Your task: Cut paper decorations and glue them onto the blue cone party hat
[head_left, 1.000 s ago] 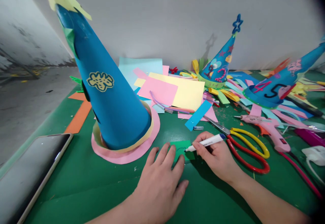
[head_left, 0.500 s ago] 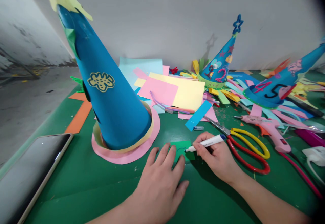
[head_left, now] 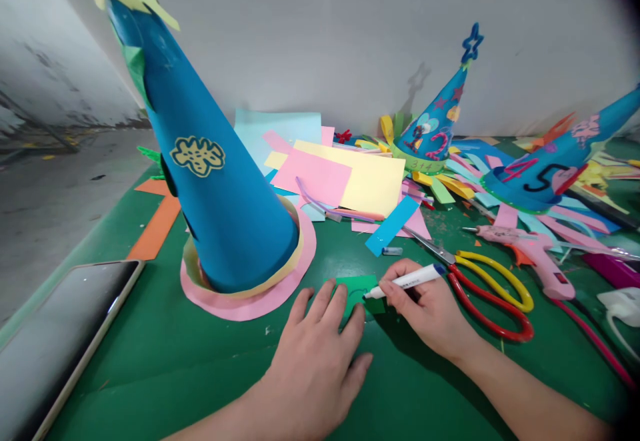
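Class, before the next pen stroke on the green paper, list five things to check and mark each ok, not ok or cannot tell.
1. Left hand flat on the green paper, pinning it: ok.
2. Right hand gripping the pen: ok.
3. Pen tip on the paper: ok.
4. Scissors lying apart from both hands: ok.
5. Ink line dry under the left fingers: cannot tell.

Lower centre: left hand (head_left: 313,361) flat on paper square (head_left: 361,292), right hand (head_left: 429,311) with marker (head_left: 405,280) just right of it. Tall cone hat (head_left: 210,167) upper left, phone (head_left: 60,334) lower left, scissors (head_left: 487,287) and glue gun (head_left: 530,257) right.
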